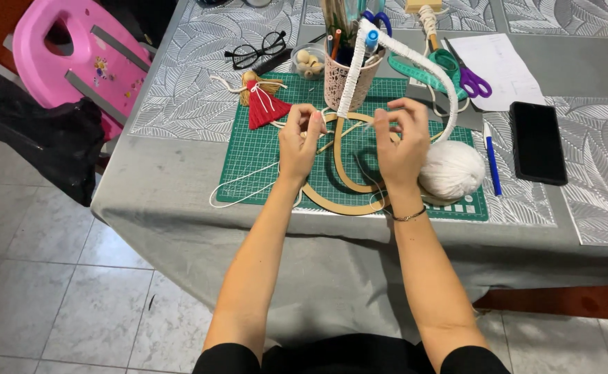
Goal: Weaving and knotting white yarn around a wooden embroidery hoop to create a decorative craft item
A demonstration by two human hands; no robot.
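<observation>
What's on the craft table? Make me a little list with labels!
left hand: pinches white cord
right hand: pinches the same cord
under hands: brown moon-shaped frame, half wrapped in white, on a green cutting mat
beside right hand: white yarn ball
behind: red yarn doll, pink pen cup, purple scissors
right side: black phone, blue pen

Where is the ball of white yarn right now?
In the head view, the ball of white yarn sits on the green cutting mat's right end, just right of the right hand, beside the blue pen.
</observation>
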